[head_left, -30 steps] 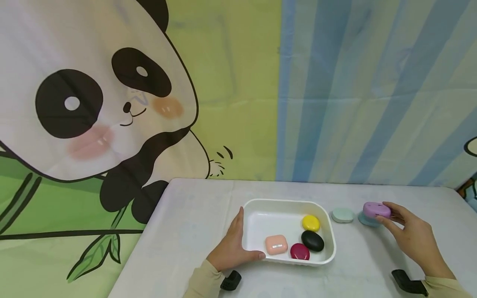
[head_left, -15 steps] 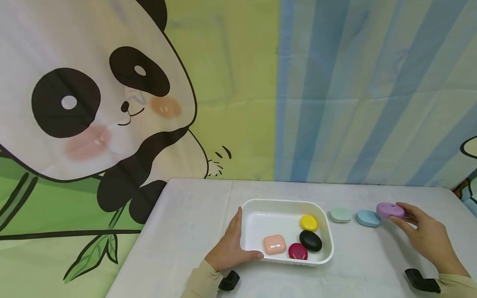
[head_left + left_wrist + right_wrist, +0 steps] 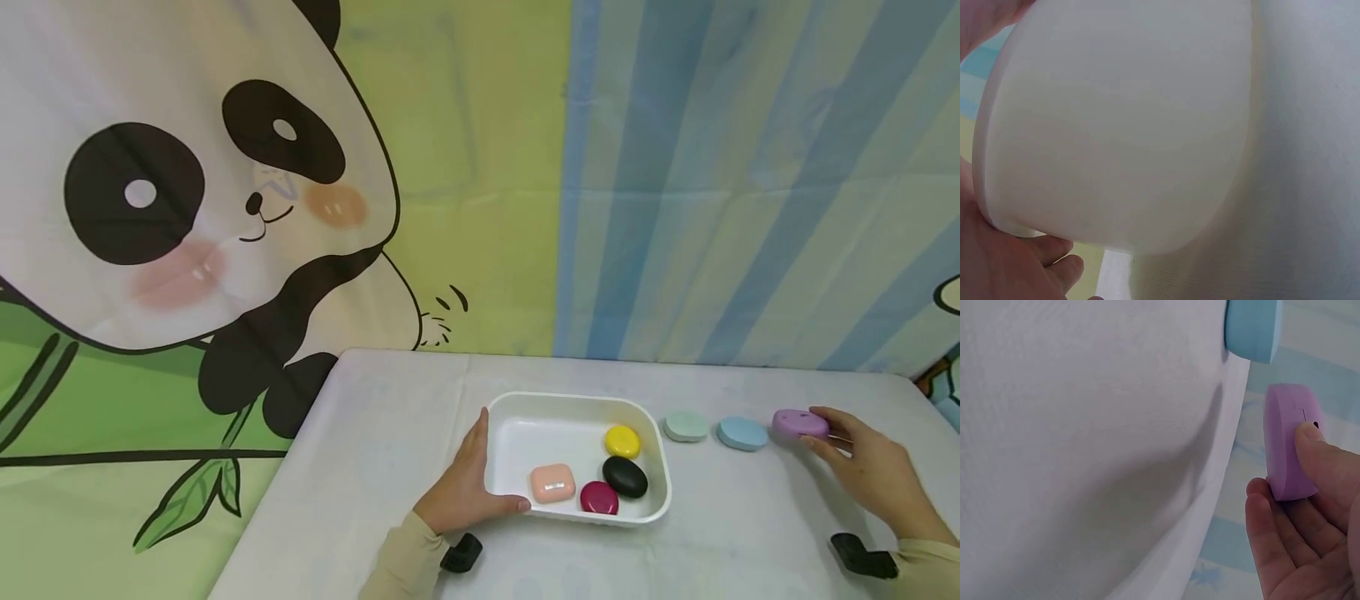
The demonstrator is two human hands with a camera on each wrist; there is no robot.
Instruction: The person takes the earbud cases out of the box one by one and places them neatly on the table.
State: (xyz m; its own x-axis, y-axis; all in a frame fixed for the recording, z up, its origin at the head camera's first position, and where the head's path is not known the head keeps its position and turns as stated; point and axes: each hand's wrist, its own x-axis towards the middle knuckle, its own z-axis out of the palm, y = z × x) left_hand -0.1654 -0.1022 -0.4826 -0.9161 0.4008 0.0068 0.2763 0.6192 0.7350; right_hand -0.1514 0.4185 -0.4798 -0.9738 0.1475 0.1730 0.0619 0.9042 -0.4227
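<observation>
A printed backdrop (image 3: pixel 480 250) hung behind the work, bearing a large cartoon panda (image 3: pixel 213 196) at left and blue stripes at right. Before it spread a table (image 3: pixel 405 400) under a white cloth. On the cloth lay a white tray (image 3: pixel 532 442), rectangular with rounded corners. The left hand (image 3: pixel 463 487) gripped the tray at its near left corner, thumb spread wide from the fingers: the thumb lay at the near rim, the fingers along the left end. The right hand (image 3: pixel 877 462) was nearly closed, pinching a purple piece (image 3: pixel 797 423) between thumb and fingers, the gap only as wide as the piece; the right wrist view showed backdrop between piece and cloth, the piece thus being held clear of the table. A blue piece (image 3: pixel 742 433) rested on the cloth just left of it, and a pale green piece (image 3: pixel 686 426) farther left, just beside the tray. Four smaller pieces occupied the tray: a peach one (image 3: pixel 552 483) near the front, its pale patch being print or glare, which could not be told; a black oval (image 3: pixel 625 477) toward the right end; a dark red disc (image 3: pixel 599 498) by the near wall; and a yellow disc (image 3: pixel 622 442) behind the black oval.
</observation>
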